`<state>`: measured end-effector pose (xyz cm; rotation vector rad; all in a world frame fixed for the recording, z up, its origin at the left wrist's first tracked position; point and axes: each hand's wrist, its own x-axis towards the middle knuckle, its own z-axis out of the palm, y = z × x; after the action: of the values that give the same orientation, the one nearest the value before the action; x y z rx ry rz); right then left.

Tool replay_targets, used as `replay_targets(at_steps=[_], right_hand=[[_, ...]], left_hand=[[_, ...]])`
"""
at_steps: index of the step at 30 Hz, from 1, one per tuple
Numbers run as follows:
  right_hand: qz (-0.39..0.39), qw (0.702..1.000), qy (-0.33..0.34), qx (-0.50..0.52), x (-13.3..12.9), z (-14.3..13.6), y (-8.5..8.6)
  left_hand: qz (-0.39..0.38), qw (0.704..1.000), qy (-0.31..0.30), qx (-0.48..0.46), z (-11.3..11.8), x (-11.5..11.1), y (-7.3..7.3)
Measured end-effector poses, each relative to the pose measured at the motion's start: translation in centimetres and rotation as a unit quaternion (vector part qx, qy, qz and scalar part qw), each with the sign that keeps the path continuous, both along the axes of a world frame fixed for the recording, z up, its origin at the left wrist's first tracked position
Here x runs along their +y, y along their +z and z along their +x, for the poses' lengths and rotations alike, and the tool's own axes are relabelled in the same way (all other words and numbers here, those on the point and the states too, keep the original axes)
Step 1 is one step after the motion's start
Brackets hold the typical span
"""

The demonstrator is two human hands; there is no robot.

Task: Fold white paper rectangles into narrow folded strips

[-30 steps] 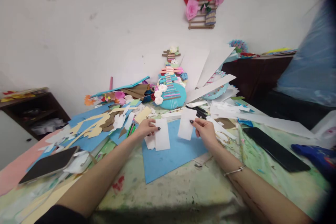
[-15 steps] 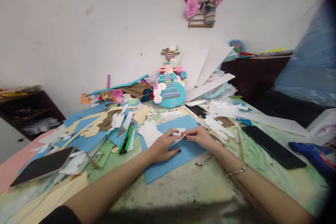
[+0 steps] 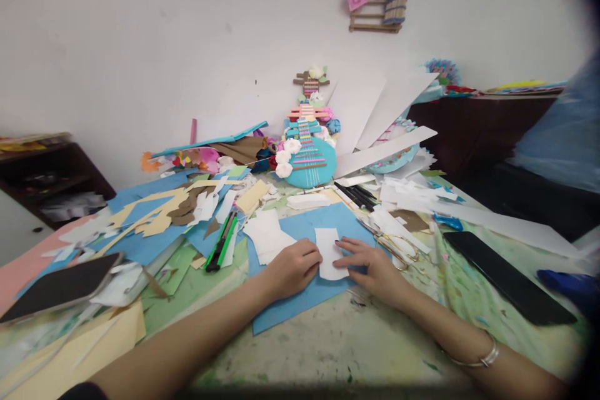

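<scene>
A small white paper piece (image 3: 330, 270) lies flat on a sheet of blue paper (image 3: 285, 311). My left hand (image 3: 294, 267) is closed, its curled fingertips at the left edge of the white piece and its thumb partly hidden. On the other side, my right hand (image 3: 372, 269) has its fingers stretched out and apart, the tips resting on the right edge of that piece. A larger white paper cutout (image 3: 265, 234) sits on the blue sheet's upper left part, beyond my left hand. Gold-handled scissors (image 3: 396, 249) lie just beyond my right hand.
A green craft knife (image 3: 222, 242) lies to the left among paper scraps. Dark phones, one at left (image 3: 60, 286) and one at right (image 3: 506, 278), flank the work area. Black pens (image 3: 355, 195) lie before a turquoise paper instrument (image 3: 312, 162) by the wall.
The white piece, formerly raised and tilted between my fingers, now lies flat on the blue sheet. My left hand has curled closed; my right hand has spread and shifted right. The view has shifted.
</scene>
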<state>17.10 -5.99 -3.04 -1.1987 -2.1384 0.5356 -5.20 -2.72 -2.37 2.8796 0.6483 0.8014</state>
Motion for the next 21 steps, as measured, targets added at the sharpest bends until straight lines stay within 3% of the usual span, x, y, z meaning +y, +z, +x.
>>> replay_targets(at_steps=[12, 21], right_hand=[[-0.048, 0.995, 0.025, 0.079, -0.51, 0.03, -0.06], [-0.069, 0.992, 0.037, 0.097, -0.29, 0.17, -0.02]], left_hand=[[0.024, 0.998, 0.027, 0.051, 0.20, 0.10, -0.67], [0.098, 0.990, 0.041, 0.091, 0.43, -0.48, -0.01]])
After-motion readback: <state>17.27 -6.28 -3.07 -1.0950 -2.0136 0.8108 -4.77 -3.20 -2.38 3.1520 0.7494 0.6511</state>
